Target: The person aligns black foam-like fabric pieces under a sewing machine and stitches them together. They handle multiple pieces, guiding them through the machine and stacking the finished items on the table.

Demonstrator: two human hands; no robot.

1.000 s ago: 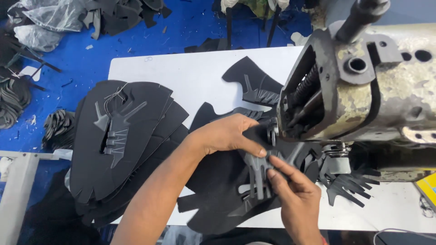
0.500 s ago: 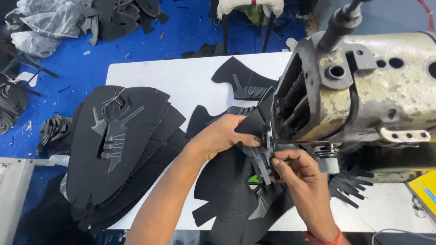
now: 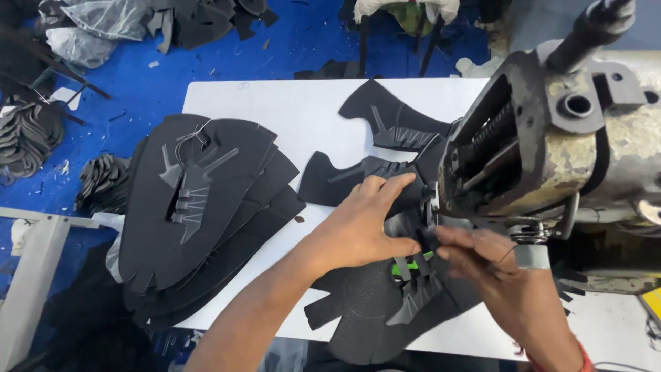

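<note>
A white surface stands on a blue floor, carrying one worn industrial sewing machine, grey with flaking paint, at its right side. On the left of the surface lies one fanned stack of black cut panels, several layers deep, the exact count not clear; the top one bears a stitched, fin-shaped overlay. Two more single black pieces lie flat near the middle, just beside the machine head. Scraps of black material are heaped on the floor at far left. Under the machine's needle end sits the black textured panel being worked, its lower edge hanging over the near rim of the surface; it has a ribbed overlay strip on top and a small flash of green shows beneath. The left hand lies spread and flat, fingers extended, pressing the panel down beside the needle. The right hand is partly curled, its fingertips pinching the overlay strip at the presser foot; one finger wears a grey tape band.
</note>
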